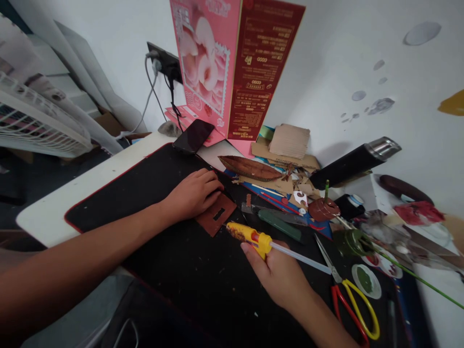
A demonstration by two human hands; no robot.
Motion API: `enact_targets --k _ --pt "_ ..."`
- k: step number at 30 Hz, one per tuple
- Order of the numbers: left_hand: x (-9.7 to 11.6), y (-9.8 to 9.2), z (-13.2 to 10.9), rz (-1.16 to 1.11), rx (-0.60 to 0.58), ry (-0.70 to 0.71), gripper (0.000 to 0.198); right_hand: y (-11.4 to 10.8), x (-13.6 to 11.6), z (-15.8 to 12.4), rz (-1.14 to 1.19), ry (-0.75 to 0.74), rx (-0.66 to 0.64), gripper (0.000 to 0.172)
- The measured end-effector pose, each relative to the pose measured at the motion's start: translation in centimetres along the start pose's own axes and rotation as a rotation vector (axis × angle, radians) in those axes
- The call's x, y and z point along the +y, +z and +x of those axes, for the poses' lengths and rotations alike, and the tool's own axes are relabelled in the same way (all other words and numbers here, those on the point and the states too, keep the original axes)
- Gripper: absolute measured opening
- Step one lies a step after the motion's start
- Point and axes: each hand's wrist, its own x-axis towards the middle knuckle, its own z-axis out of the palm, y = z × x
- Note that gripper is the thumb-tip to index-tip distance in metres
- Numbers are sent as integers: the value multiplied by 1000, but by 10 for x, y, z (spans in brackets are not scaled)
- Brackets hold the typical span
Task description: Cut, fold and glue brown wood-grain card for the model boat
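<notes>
My right hand (282,275) is wrapped round the grip of a yellow hot glue gun (250,235), and a clear glue stick (302,257) sticks out of its back end. The nozzle points left, just beside a flat brown piece (226,209), probably card, with a rectangular slot cut in it. On the far left part of that piece, my left hand (197,193) presses down with curled fingers and holds it against the black mat (152,251). The fingertips are partly hidden.
Scissors (339,280), a green-handled knife (279,224) and a green paint lid (367,280) lie to the right. Behind are a brown boat-shaped piece (250,167), a phone (195,136), a tall pink-and-red box (206,58) and a black flask (348,164).
</notes>
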Motion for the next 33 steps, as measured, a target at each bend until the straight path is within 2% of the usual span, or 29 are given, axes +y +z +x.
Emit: enact_targets --k 9,19,33 --pt "0 1 0 -13 6 -12 28 0 0 -2 -47 -83 -57 44" --pt "0 1 0 10 -17 -18 28 0 -1 -2 -93 -104 -92 45" --pt "-1 3 0 13 1 -10 27 2 1 0 -13 -37 27 43"
